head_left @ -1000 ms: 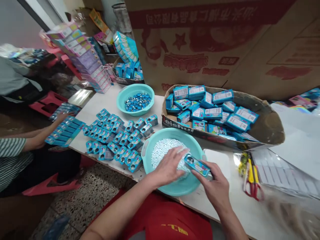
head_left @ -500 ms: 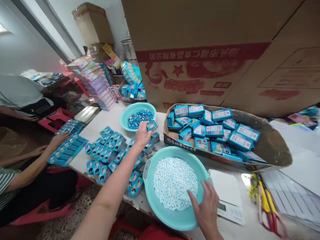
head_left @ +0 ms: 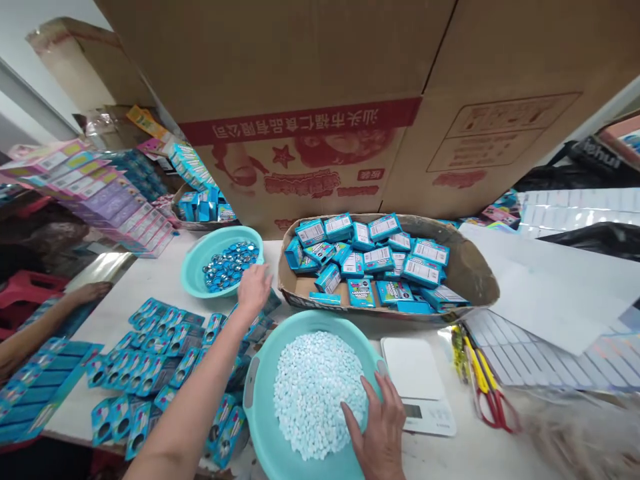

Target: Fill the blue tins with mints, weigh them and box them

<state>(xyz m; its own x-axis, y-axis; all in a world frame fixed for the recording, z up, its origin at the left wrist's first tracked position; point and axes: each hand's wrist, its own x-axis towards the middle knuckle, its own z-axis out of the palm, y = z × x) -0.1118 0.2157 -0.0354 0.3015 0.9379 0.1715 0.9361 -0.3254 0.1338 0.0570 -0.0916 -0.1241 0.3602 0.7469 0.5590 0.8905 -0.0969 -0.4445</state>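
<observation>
My left hand is closed, knuckles up, over the right end of the rows of small blue boxes with round windows. Its fingertips are hidden, so I cannot make out what is in them. Just beyond it stands a small turquoise bowl of shiny blue round pieces. My right hand is open, fingers spread over the right side of a large turquoise basin. Pale blue and white candies fill the middle of that basin.
Behind the basin, a cut-down carton holds several blue candy boxes. To the right lie a white scale and scissors. A large cardboard box rises behind. Another person's arm reaches in at left.
The view has swung right. A small blue box showed in my left hand before; now it cannot be seen there. My right hand stays spread at the basin's right side.
</observation>
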